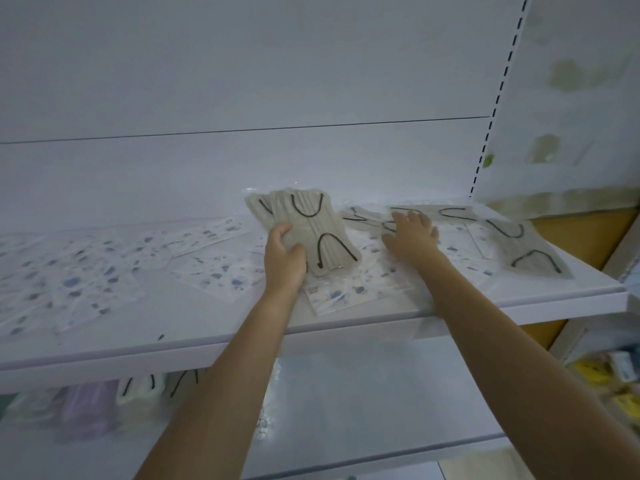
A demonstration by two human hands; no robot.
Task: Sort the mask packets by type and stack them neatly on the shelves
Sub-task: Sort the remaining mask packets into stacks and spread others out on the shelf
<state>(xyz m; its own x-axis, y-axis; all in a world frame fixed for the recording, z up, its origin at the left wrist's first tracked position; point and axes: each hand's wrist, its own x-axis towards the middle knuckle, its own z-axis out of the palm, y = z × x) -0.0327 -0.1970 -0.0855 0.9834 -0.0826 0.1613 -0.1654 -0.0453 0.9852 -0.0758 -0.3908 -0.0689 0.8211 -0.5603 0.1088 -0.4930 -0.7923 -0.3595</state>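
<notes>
My left hand [284, 252] grips a small bunch of beige mask packets [313, 226] with black ear loops, held just above the white shelf [242, 341]. My right hand [412, 233] rests flat with fingers spread on another beige packet [370, 216] lying at the back of the shelf. One more beige packet [526, 247] lies near the shelf's right end. White packets with blue spots [86, 271] are scattered across the left half, and one spotted packet [349, 289] lies below my hands.
A lower shelf [346, 427] holds purple, pale green and beige packets [104, 400] at its left. A white upright with black slots [491, 116] bounds the shelf on the right. Yellow goods [606, 372] sit further right, beyond the shelf end.
</notes>
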